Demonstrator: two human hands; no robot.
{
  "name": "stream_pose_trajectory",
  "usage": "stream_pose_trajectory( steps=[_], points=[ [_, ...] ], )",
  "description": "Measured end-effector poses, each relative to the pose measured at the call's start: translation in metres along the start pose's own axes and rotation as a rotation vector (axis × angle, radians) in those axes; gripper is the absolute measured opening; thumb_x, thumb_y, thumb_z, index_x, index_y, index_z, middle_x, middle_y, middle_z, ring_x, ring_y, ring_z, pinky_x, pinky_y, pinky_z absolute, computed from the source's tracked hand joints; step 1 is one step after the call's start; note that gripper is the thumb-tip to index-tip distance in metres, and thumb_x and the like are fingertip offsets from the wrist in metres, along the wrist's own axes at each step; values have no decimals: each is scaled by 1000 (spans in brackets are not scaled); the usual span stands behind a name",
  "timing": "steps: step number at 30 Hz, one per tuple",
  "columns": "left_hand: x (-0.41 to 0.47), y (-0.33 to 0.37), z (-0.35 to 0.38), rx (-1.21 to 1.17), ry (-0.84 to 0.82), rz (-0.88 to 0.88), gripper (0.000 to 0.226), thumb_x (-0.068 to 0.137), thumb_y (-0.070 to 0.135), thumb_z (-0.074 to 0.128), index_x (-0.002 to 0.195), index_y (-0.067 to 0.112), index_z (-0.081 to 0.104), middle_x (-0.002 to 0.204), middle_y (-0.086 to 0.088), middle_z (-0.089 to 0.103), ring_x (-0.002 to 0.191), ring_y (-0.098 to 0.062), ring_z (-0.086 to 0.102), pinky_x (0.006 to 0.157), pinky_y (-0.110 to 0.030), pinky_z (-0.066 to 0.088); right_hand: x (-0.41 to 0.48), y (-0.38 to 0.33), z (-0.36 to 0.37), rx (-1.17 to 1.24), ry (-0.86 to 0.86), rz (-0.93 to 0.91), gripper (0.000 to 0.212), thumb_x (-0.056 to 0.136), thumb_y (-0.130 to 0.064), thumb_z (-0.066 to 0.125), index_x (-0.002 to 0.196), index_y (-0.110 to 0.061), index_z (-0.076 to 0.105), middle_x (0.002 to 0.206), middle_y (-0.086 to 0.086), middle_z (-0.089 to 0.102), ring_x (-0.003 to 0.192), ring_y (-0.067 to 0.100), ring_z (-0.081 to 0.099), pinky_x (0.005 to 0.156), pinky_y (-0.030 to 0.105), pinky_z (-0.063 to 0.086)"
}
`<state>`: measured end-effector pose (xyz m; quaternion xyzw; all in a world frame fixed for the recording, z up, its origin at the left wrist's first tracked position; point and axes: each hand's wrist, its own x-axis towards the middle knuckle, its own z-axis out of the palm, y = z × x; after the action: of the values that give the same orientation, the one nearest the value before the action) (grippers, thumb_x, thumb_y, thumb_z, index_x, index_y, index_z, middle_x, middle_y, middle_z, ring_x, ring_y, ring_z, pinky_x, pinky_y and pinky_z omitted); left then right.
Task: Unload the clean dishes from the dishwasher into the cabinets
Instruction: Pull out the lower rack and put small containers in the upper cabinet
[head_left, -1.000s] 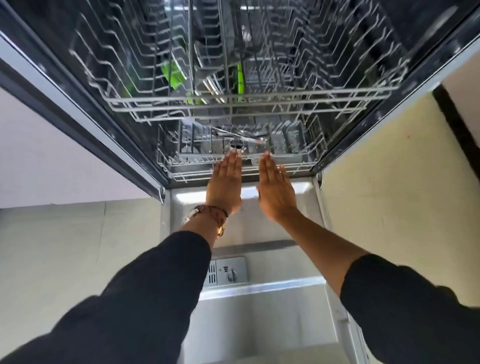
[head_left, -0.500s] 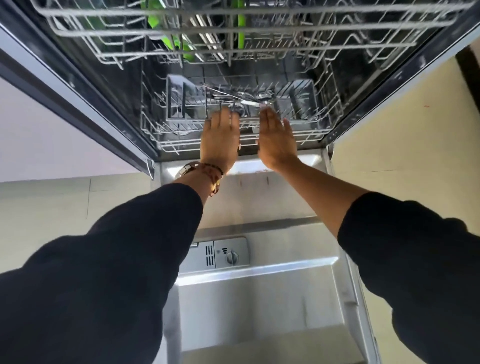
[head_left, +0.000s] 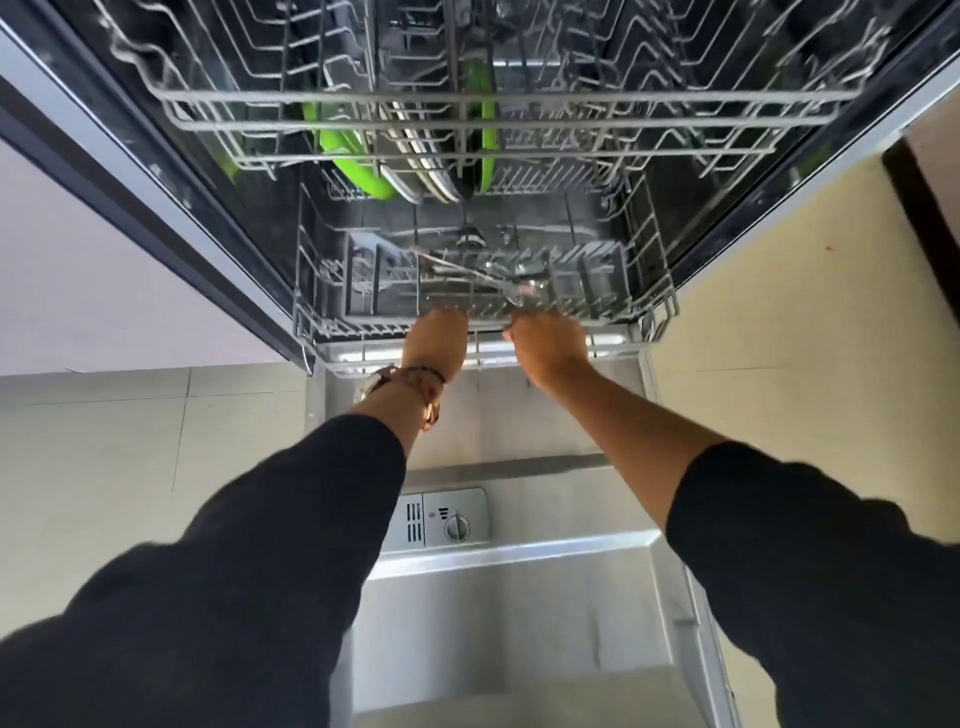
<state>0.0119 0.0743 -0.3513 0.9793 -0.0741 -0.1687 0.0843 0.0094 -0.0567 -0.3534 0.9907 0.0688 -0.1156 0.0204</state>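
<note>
The dishwasher stands open with its door (head_left: 519, 613) folded down toward me. My left hand (head_left: 435, 343) and my right hand (head_left: 545, 345) are side by side on the front rim of the lower rack (head_left: 358, 332), fingers curled over the wire. Just behind my fingers sits a grey cutlery basket (head_left: 587, 280) with spoons and forks (head_left: 519, 283) lying in it. Further back, green plates (head_left: 353, 161) and steel plates (head_left: 426, 171) stand on edge in the lower rack. The upper rack (head_left: 498, 111) hangs above them.
A detergent dispenser (head_left: 441, 519) is set in the inner door. Pale floor tiles (head_left: 130, 467) lie to the left and a cream floor (head_left: 779, 338) to the right. A dark-edged cabinet panel (head_left: 130, 223) flanks the dishwasher's left side.
My flat, open hands have reached forward and curled their fingers over the lower rack's front rim. The view has shifted, showing the upper rack's front.
</note>
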Motion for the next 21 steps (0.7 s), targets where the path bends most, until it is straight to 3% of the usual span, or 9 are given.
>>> stream_pose_trajectory(
  steps=[7,10,13,15,17,18,21],
  points=[
    [-70,6,26,37,-63,55,29,96,0,37,117,2,56,113,-14,64,104,-24,62,92,-33,52,-77,-1,8,-65,-94,-112,30,97,-21,43,114,-8,64,105,11,71,100,31,67,81,37,53],
    [-97,13,31,32,-112,50,30,97,2,37,121,2,55,117,-15,62,107,-25,62,93,-32,52,-107,-8,3,-56,-25,-95,18,86,-26,64,90,-11,73,84,6,75,78,22,73,65,29,56],
    [-121,20,33,54,-175,28,30,97,3,37,122,2,53,121,-16,60,111,-30,60,92,-35,50,-130,-9,11,-6,-190,-97,24,94,-18,48,106,-9,67,104,8,71,97,27,68,79,33,53],
    [-138,24,37,78,-206,35,32,96,1,36,124,3,53,123,-15,59,113,-29,59,92,-34,48,-150,-11,9,-11,-148,-109,14,75,-24,72,83,-12,74,79,5,74,73,21,72,63,25,55],
    [-156,27,43,101,-234,44,33,97,0,33,123,3,53,123,-15,59,115,-29,58,94,-34,47,-165,-12,21,14,-156,-98,32,29,-27,91,43,-13,65,41,1,60,34,14,59,37,15,44],
    [-164,29,46,104,-241,47,33,97,1,32,122,3,53,124,-15,59,115,-29,58,94,-35,47,-170,-11,29,53,-129,-86,37,18,-26,91,36,-14,61,34,0,54,27,13,53,34,13,40],
    [-187,32,52,70,-250,37,32,97,0,32,119,4,54,121,-13,60,112,-29,59,93,-35,49,-197,-13,38,81,-119,-86,41,15,-28,91,35,-15,58,32,0,51,25,12,51,32,12,37]
  ],
)
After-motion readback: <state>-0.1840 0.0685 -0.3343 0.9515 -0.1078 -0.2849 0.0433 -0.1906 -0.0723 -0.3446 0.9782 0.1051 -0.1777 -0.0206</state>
